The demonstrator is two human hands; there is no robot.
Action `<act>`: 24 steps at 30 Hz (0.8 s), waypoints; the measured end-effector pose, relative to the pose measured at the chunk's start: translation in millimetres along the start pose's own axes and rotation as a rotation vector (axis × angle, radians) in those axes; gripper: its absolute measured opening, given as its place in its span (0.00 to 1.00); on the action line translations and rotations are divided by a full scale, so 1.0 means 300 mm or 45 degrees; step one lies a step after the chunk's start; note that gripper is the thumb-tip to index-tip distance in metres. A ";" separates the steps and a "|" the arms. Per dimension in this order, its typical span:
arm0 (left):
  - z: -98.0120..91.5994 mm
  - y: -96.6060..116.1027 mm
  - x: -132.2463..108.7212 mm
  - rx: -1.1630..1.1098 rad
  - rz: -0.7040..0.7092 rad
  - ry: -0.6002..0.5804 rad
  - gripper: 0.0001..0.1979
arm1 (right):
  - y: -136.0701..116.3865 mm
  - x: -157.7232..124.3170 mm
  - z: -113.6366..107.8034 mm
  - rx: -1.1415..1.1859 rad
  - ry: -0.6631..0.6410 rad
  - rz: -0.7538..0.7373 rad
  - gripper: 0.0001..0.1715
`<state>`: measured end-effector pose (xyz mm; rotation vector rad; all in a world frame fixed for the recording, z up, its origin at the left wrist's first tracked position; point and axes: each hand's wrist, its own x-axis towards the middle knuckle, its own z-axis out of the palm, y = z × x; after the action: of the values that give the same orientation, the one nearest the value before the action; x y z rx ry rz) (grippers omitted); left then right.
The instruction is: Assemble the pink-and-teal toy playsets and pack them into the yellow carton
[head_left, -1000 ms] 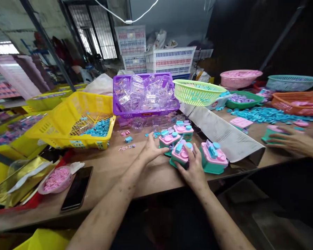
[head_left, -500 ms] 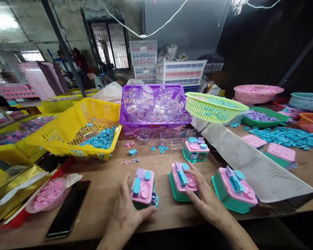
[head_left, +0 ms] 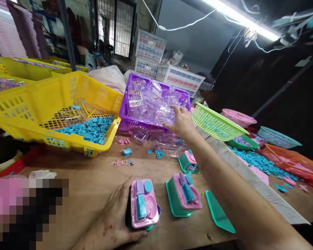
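Observation:
My left hand (head_left: 113, 222) grips a pink and teal toy sink (head_left: 143, 205) at the table's near edge, fingers wrapped round its left side and underside. My right hand (head_left: 181, 121) reaches far out over the purple basket (head_left: 125, 111), which is full of clear plastic cases (head_left: 151, 102). Its fingers curl down onto the cases; whether they hold one is hidden. A second toy sink (head_left: 184, 194) stands right of the first. A third (head_left: 189, 162) stands farther back, partly behind my forearm.
A yellow basket (head_left: 75, 142) holds several blue parts (head_left: 90, 126) at left. A green basket (head_left: 216, 123) leans right of the purple one. Loose small parts (head_left: 125, 152) lie on the wooden table (head_left: 94, 177). Blue discs (head_left: 253, 159) and more baskets are at far right.
My right hand left the middle toy sink and moved up and away to the purple basket. My left hand keeps its hold on the toy sink. The view tilted and swung left.

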<state>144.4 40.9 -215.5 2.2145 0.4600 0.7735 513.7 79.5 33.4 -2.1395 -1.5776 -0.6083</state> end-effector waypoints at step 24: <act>-0.030 0.055 0.028 -0.065 -0.074 0.030 0.66 | 0.029 0.115 0.006 0.236 -0.010 0.122 0.29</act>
<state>146.2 39.0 -195.0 2.1372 0.5088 0.7728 531.3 105.0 50.9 -2.0669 -1.4641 -0.4063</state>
